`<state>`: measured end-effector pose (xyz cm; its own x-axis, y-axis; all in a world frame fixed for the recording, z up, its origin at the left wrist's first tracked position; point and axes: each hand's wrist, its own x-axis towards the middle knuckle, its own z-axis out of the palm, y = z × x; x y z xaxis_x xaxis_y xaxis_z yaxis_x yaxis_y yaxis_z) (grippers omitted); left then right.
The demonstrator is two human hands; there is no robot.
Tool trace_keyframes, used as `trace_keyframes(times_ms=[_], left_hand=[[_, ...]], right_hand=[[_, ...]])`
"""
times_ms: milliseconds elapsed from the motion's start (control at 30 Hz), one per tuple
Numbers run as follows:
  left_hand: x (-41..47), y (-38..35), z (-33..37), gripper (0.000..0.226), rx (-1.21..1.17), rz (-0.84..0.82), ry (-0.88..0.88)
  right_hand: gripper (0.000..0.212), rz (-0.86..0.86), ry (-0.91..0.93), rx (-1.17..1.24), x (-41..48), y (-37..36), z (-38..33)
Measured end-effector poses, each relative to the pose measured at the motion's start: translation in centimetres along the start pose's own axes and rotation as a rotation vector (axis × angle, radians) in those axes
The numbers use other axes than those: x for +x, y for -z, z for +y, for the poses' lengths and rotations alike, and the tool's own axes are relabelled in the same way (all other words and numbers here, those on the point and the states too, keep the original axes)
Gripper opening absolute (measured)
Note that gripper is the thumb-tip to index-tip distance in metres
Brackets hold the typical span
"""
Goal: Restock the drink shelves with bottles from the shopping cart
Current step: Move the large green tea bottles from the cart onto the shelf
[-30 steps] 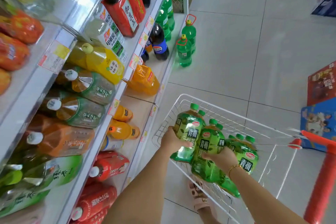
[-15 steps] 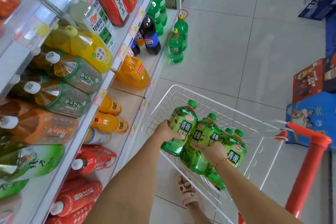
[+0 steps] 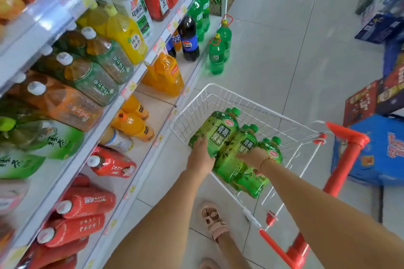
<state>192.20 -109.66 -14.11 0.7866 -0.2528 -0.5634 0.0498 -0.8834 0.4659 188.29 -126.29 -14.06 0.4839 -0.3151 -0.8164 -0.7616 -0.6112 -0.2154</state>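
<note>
Gripping, left hand point(image 3: 200, 157): wrapped round the lower body of the nearest green tea bottle point(image 3: 216, 131), fingers curled about it, tips hidden underneath.
Other grip: right hand point(image 3: 251, 157) clasped over the neighbouring green tea bottle point(image 3: 237, 155), fingers curled round its far side and out of sight; gold bracelet point(image 3: 265, 160) at the wrist.
Bottles: both inside the basket at its near side, bodies touching, green caps tilted away; further green bottles packed just behind them.
Cart: white wire shopping cart point(image 3: 218, 94) with red handle point(image 3: 349, 137), standing on tiled floor just beside the drink shelves point(image 3: 135, 76).
Shelving: rows of orange, green, yellow and red bottles.
Floor: two green jugs point(image 3: 216, 54) with red carry loops by the shelf base; sandalled foot point(image 3: 213, 220) near the cart.
</note>
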Motion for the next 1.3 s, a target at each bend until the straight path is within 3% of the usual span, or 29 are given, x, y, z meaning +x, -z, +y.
trace_keyframes(times_ms=[200,267,367,533,600,800,933,1000,1100,1133,1233,1300], left_hand=[[-6.3,-4.1,0.9,0.078,-0.054,-0.037,0.042],[-8.4,-6.1,1.1,0.079,0.026,-0.073,0.056],[-9.1,-6.7,0.9,0.077,0.285,0.014,0.041],[-9.3,-6.1,-0.6,0.078,0.63,0.016,-0.012],[-10.1,-6.6,-1.3,0.079,0.632,0.024,0.003],[-15.0,-8.1,-3.7,0.084,0.482,-0.013,0.087],[-20.0,-9.6,-5.9,0.072,0.449,-0.015,0.125],[-22.6,-10.4,-7.3,0.066,0.415,0.004,0.144],[-26.6,-12.1,-9.7,0.061,0.362,0.035,0.164],[-28.0,-12.8,-10.7,0.061,0.325,0.042,0.175],[-32.4,-14.3,-14.0,0.063,0.195,0.04,0.191],[-35.7,-15.3,-16.5,0.067,0.123,0.022,0.213]], right_hand=[[0.03,0.131,0.351,-0.552,-4.8,5.0,4.7],[0.031,0.145,0.472,-0.718,-6.4,6.5,7.6],[0.046,0.076,0.532,-0.966,-7.7,8.1,12.0],[0.06,0.245,0.658,-0.981,-8.2,7.2,14.3],[0.063,0.311,0.686,-0.953,-8.3,6.2,14.3],[0.064,0.299,0.803,-1.013,-9.1,4.9,13.8],[0.069,0.362,0.946,-1.073,-9.5,2.6,13.4],[0.061,0.451,1.016,-0.938,-9.8,1.4,13.2],[0.028,0.528,0.993,-0.526,-10.5,-1.4,12.5],[0.029,0.519,0.959,-0.372,-11.5,-2.6,11.8],[0.059,0.386,0.764,0.014,-15.6,-7.0,9.5],[0.064,0.342,0.704,0.021,-17.9,-10.0,8.5]])
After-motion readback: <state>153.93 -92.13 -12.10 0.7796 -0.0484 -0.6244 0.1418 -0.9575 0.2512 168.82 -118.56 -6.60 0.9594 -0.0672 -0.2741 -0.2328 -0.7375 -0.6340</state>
